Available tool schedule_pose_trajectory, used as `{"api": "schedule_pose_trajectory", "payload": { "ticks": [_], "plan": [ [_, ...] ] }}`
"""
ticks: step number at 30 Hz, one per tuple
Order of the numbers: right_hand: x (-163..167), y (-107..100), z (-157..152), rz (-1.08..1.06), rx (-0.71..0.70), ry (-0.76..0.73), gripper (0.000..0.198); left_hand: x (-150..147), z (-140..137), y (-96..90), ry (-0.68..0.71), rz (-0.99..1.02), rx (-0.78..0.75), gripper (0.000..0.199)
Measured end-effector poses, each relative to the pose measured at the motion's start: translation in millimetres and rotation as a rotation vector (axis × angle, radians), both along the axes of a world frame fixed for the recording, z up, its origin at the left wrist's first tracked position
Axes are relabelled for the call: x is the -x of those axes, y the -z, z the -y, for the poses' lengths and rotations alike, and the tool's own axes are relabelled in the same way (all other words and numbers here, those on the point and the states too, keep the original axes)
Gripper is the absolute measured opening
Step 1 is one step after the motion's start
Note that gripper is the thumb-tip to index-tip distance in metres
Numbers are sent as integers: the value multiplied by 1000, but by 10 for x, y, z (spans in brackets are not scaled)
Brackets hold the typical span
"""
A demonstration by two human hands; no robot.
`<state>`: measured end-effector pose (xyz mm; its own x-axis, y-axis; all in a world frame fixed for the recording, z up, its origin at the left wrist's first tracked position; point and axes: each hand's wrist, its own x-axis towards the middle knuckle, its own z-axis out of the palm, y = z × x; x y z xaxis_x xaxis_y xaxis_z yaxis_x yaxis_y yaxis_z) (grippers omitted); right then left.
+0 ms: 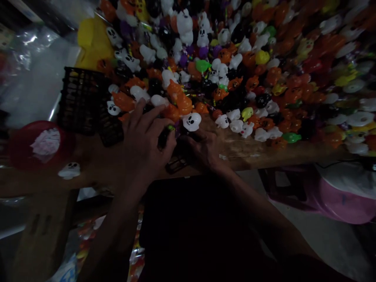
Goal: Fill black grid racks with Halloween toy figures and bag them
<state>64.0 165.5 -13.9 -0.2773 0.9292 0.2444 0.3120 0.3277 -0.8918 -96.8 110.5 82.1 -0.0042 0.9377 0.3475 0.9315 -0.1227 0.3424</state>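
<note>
My left hand [147,137] reaches over the table edge, its thumb and index finger curved together around a small dark piece with a yellow-green tip [170,127]. My right hand [207,148] is beside it, fingers closed on something dark that I cannot make out in the dim light. Just beyond my right fingers is a white skull-faced toy [192,122]; whether they touch it is unclear. Orange toys [179,101] lie directly past my left fingertips. A dark flat object [176,165] lies at the table's edge beneath my hands.
A large heap of small orange, white, black and green toys [223,70] covers the wooden table [243,150]. To the left are a black basket [78,102], a red bowl [17,147] with pale slips, and a white ghost toy [69,171]. A pink stool [343,199] stands at right.
</note>
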Motion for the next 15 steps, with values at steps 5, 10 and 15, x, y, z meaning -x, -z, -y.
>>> {"api": "schedule_pose_trajectory", "payload": {
  "ticks": [5,10,15],
  "plan": [
    [0,1,8,72,-144,-51,19,10,21,13,19,26,-69,22],
    [0,62,-15,166,-235,-110,28,89,-31,20,75,46,-90,18],
    [25,115,-20,124,-280,-84,29,194,5,-43,45,50,-110,29]
  ]
}}
